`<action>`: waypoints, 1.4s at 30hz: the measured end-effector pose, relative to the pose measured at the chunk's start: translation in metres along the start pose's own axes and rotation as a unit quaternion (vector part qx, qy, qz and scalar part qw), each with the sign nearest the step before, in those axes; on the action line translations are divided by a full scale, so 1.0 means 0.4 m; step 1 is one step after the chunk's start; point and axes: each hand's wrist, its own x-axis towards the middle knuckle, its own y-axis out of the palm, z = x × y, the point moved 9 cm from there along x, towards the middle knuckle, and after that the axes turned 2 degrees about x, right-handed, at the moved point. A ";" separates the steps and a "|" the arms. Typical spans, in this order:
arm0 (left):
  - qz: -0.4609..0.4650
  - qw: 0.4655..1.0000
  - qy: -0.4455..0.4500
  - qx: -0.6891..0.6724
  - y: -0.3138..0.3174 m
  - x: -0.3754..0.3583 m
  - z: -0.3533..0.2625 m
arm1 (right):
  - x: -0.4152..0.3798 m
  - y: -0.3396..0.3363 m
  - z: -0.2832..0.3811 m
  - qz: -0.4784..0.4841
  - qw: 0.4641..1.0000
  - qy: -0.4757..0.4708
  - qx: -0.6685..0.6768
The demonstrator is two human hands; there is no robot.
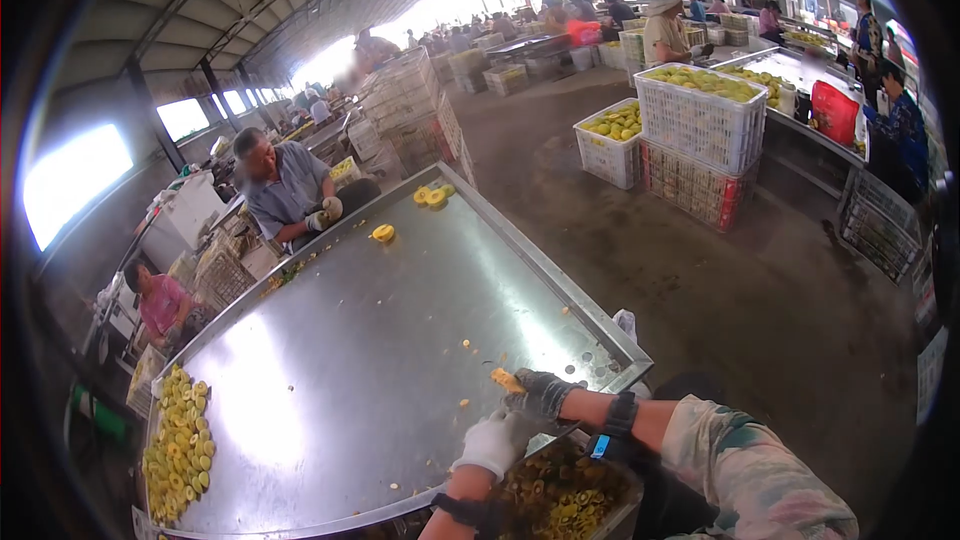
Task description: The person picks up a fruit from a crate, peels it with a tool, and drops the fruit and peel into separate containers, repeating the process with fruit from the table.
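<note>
My right hand, in a dark glove with a camouflage sleeve behind it, pinches a small yellow fruit piece at the near edge of a long steel table. Just below it is my left hand, in a white glove with its fingers curled. What it holds, if anything, is hidden. Both hands hover beside a bin of dark and yellow fruit scraps at the table's near corner.
A heap of yellow fruit slices lies at the table's left end, with a few more slices at the far end. A seated person works across the table. White crates of fruit stand on the concrete floor to the right.
</note>
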 end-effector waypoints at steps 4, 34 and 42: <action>-0.002 1.000 0.020 0.000 0.007 -0.004 0.003 | 0.007 0.015 -0.045 -0.002 0.997 0.067 0.047; -0.031 0.999 0.021 0.003 0.010 0.002 0.005 | -0.010 -0.011 -0.013 -0.004 0.995 0.053 0.090; 0.008 1.000 -0.003 0.006 0.019 0.005 0.013 | 0.003 0.002 -0.033 -0.019 0.993 0.060 0.096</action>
